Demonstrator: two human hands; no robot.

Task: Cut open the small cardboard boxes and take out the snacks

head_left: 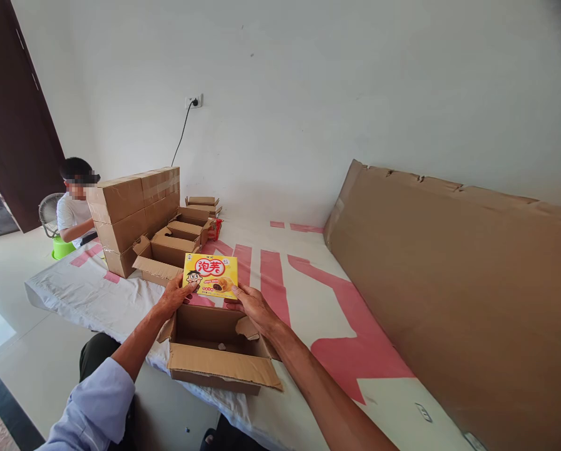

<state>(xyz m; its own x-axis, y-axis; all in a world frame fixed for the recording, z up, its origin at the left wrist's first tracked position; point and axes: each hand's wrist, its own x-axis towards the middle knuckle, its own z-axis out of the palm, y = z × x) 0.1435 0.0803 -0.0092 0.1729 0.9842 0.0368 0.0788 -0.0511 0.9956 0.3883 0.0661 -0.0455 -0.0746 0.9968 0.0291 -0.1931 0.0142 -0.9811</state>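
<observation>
Between my two hands is a yellow snack box [221,268] with red lettering and a cartoon figure on its front. My left hand [174,295] grips its lower left corner, and my right hand [255,307] grips its lower right corner. The front of the box faces me. Just below it, an open cardboard carton [215,376] stands on the covered surface, flaps folded outward. A small pale scrap lies inside this carton. Fingers behind the snack box are partly hidden.
Several open cartons [165,250] run back in a row beyond my hands. Left of them rises a stack of closed cartons [125,200]. A person [76,207] sits behind the stack near a fan [50,213]. A large brown cardboard sheet [449,269] leans at the right.
</observation>
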